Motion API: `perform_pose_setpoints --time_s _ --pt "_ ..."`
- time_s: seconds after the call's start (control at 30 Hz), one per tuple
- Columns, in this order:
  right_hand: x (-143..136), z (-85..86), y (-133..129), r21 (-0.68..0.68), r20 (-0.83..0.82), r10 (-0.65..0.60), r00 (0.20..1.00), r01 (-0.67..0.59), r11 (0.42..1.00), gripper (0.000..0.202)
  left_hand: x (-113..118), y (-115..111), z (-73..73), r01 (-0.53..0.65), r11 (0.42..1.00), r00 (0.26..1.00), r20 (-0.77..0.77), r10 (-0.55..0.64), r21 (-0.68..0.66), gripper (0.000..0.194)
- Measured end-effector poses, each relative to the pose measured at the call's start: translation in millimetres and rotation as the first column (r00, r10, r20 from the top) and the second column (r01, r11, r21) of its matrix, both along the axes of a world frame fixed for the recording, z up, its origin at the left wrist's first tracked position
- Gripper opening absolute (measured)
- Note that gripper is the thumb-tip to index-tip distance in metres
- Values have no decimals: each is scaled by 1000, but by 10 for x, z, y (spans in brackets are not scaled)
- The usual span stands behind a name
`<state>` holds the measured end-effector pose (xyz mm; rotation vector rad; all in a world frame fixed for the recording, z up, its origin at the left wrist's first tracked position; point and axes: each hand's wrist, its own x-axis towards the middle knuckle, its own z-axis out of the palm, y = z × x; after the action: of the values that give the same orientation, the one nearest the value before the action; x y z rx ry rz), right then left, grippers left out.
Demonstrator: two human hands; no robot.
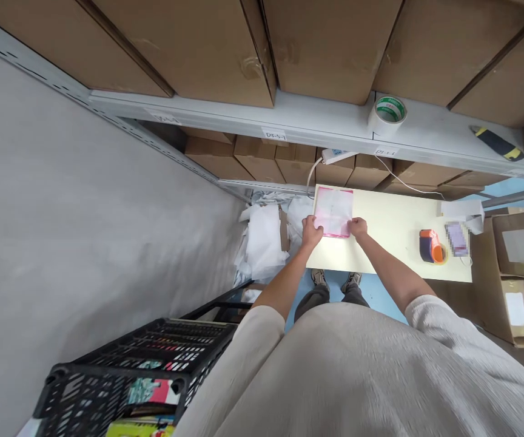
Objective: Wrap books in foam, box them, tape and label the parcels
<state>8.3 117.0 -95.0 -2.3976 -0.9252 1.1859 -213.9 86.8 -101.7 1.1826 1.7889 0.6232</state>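
A flat, roughly square white packet with pink edges [333, 211] lies at the left end of the pale yellow table [389, 224]. What is inside it cannot be made out. At its lower left corner, my left hand [311, 232] is closed on the edge, thumb on top. My right hand [358, 227] pinches the lower right edge with curled fingers. Further right on the same table rest an orange and dark blue tape dispenser [432, 246] and a blurred-out phone-like item [457, 238].
Above the table runs a grey metal shelf [325, 112] with cardboard boxes, a tape roll [387, 115] and a box cutter [497, 143]. White packing sheets [264, 237] are heaped left of the table. A black crate [153, 340] stands lower left; cartons [519, 273] stand at right.
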Motion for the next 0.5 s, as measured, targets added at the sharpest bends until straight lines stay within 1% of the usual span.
perform_pose_setpoints --time_s 0.1,0.23,0.37,0.5 --pt "4 -49 53 -1 -1 -4 1000 4 1000 10 -13 -7 6 72 997 996 -40 -73 -36 48" --pt "51 -111 45 -2 -4 -1 1000 1 1000 18 -19 -22 -3 122 989 986 -99 -131 -86 56" --pt "109 -177 -19 26 -4 32 999 -32 999 23 -40 -42 -18 156 980 975 -140 -172 -121 59" --pt "187 -231 -131 93 10 88 996 -88 992 22 -63 -91 -28 192 976 968 -146 -205 -99 60"
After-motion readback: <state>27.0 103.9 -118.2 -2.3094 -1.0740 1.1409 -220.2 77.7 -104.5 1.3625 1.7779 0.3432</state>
